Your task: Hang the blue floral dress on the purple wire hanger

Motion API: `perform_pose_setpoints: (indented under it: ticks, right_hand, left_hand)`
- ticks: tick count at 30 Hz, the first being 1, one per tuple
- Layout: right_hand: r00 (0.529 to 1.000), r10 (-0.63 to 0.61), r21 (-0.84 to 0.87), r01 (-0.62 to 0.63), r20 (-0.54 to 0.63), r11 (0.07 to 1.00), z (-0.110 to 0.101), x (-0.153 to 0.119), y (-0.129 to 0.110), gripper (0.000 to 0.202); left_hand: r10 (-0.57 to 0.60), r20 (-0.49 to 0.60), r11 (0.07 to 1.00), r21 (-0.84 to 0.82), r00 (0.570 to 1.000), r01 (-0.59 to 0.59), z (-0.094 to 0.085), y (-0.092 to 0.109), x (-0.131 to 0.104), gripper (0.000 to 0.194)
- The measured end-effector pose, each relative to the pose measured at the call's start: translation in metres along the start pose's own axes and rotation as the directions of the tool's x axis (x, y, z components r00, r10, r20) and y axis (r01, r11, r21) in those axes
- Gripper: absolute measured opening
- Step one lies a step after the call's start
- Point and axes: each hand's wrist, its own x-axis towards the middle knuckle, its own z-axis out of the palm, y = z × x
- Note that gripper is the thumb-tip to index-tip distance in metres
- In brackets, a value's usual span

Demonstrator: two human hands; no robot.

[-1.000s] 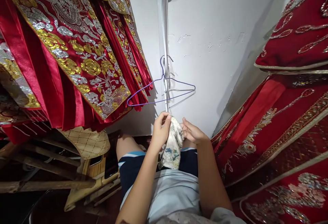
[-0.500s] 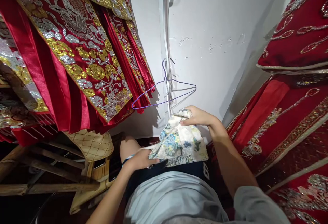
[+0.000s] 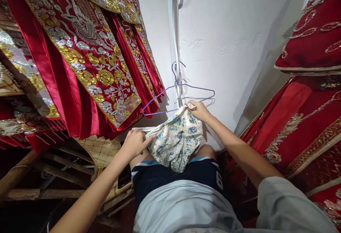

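Note:
A white cloth piece with blue and green flowers (image 3: 178, 137) hangs stretched between my two hands above my lap; its middle sags in gathered folds and its exact kind is unclear. My left hand (image 3: 137, 142) is closed on its left end, where a white strip (image 3: 141, 129) sticks out past the fingers. My right hand (image 3: 198, 111) pinches the upper right edge, with the fingertips curled over it. Just beyond the cloth, a purple wire hanger (image 3: 160, 112) hangs from a white cable against the wall, its lower bar partly hidden behind the cloth and right hand.
Red costumes with gold and silver embroidery (image 3: 103, 69) hang on the left, and more beaded red garments (image 3: 282, 119) on the right. A bamboo frame (image 3: 48, 194) stands low at the left, near a quilted cream cloth (image 3: 102, 151). Ahead is a white wall (image 3: 221, 19).
Both hands have risen and spread apart, so the floral cloth is now drawn out wider. My left hand has moved left and up along it. The view has shifted slightly.

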Motion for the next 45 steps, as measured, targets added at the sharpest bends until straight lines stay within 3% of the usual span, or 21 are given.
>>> perform_pose_setpoints:
  ticks: [6,11,16,19,23,25,27,29,31,33,36,39,41,43,45]
  right_hand:
    - [0.998,-0.008,-0.096,0.003,-0.058,0.995,-0.034,-0.019,-0.021,0.021]
    - [0.999,0.051,-0.134,-0.048,0.02,0.99,-0.052,-0.025,-0.033,0.027]
    - [0.992,0.055,-0.111,-0.043,0.109,0.993,-0.044,-0.021,-0.055,0.021]
    - [0.989,0.052,-0.137,-0.032,0.141,0.99,-0.034,-0.023,-0.075,0.012]
    - [0.988,0.049,-0.132,-0.03,0.146,0.991,-0.034,-0.03,-0.086,0.011]
    - [0.999,0.033,-0.056,-0.03,0.044,0.998,-0.041,-0.034,-0.082,0.011]
    - [0.979,0.045,0.006,-0.044,-0.198,0.999,-0.049,-0.035,-0.075,0.018]
    - [0.882,0.094,0.026,-0.092,-0.462,0.995,-0.057,-0.033,-0.064,0.04]
    - [0.813,0.161,0.029,-0.175,-0.56,0.984,-0.062,-0.029,-0.052,0.05]
    - [0.854,0.235,0.03,-0.249,-0.464,0.968,-0.068,-0.026,-0.041,0.038]
    - [0.938,0.31,0.083,-0.301,-0.151,0.95,-0.086,-0.027,-0.034,0.034]
    - [0.938,0.337,0.245,-0.346,0.082,0.906,-0.112,-0.027,-0.038,0.041]
    - [0.918,0.352,0.395,-0.396,0.183,0.829,-0.12,-0.024,-0.042,0.047]
    - [0.9,0.368,0.53,-0.435,0.234,0.727,-0.112,-0.023,-0.045,0.047]
    - [0.904,0.389,0.606,-0.413,0.18,0.68,-0.09,-0.027,-0.047,0.042]
  left_hand:
    - [0.078,-0.015,0.991,-0.103,0.997,-0.08,-0.011,-0.004,0.018,0.05]
    - [0.193,-0.115,0.974,-0.097,0.974,-0.204,-0.028,-0.002,0.026,0.037]
    - [0.274,-0.299,0.945,-0.093,0.914,-0.314,-0.055,0.025,0.052,0.025]
    - [0.272,-0.379,0.915,-0.184,0.885,-0.36,-0.06,0.045,0.079,0.014]
    - [0.136,-0.546,0.893,-0.294,0.826,-0.341,-0.053,0.05,0.108,0.013]
    - [0.059,-0.606,0.893,-0.323,0.793,-0.313,-0.047,0.043,0.114,0.013]
    - [0.066,-0.616,0.895,-0.311,0.785,-0.319,-0.044,0.034,0.116,0.014]
    - [0.094,-0.604,0.899,-0.29,0.792,-0.327,-0.045,0.028,0.115,0.016]
    - [0.092,-0.587,0.911,-0.276,0.804,-0.306,-0.05,0.024,0.116,0.018]
    - [0.056,-0.568,0.933,-0.263,0.821,-0.245,-0.059,0.022,0.118,0.019]
    - [-0.012,-0.533,0.956,-0.253,0.846,-0.146,-0.072,0.015,0.122,0.023]
    - [-0.11,-0.515,0.955,-0.292,0.85,-0.053,-0.073,0.0,0.123,0.032]
    - [-0.202,-0.476,0.923,-0.385,0.856,0.004,-0.066,-0.009,0.122,0.037]
    - [-0.248,-0.412,0.862,-0.507,0.877,0.005,-0.054,-0.012,0.121,0.039]
    - [-0.222,-0.361,0.791,-0.61,0.906,-0.049,-0.041,-0.01,0.12,0.043]
